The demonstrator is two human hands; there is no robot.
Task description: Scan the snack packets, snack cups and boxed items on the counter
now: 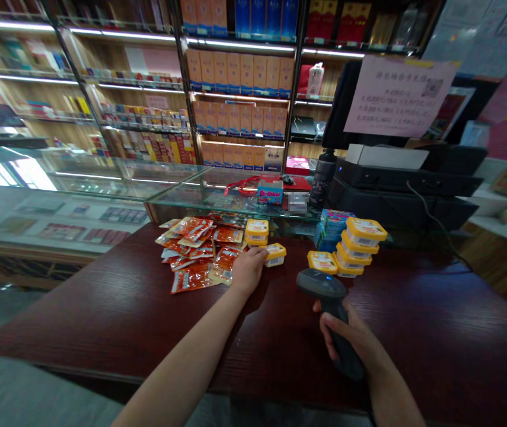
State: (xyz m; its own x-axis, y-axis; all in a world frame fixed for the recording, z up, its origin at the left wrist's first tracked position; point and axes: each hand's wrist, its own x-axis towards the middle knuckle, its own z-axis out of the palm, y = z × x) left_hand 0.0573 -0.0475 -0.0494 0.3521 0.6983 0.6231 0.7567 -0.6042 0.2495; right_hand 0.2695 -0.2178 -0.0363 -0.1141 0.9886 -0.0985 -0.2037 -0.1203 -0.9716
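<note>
My left hand point(248, 274) reaches over the dark counter, its fingers closed on the left side of a small yellow-lidded plastic tub point(276, 255). Just behind that tub stand stacked yellow-lidded tubs point(257, 230). To the left lies a heap of orange-red snack packets point(193, 246), partly next to my wrist. My right hand point(351, 332) wraps round the handle of a dark barcode scanner point(322, 286), whose head shows a blue light. Beyond the scanner are a single yellow-lidded tub point(322, 262) and a leaning stack of several more tubs point(357, 249).
Blue boxes point(331, 230) stand behind the right-hand tubs. A glass display case point(235, 204) borders the wooden counter point(137, 320) at the back. A monitor with a taped paper notice point(399, 95) and black machines point(404, 178) stand at the right. Shelves of boxes point(239, 71) line the wall.
</note>
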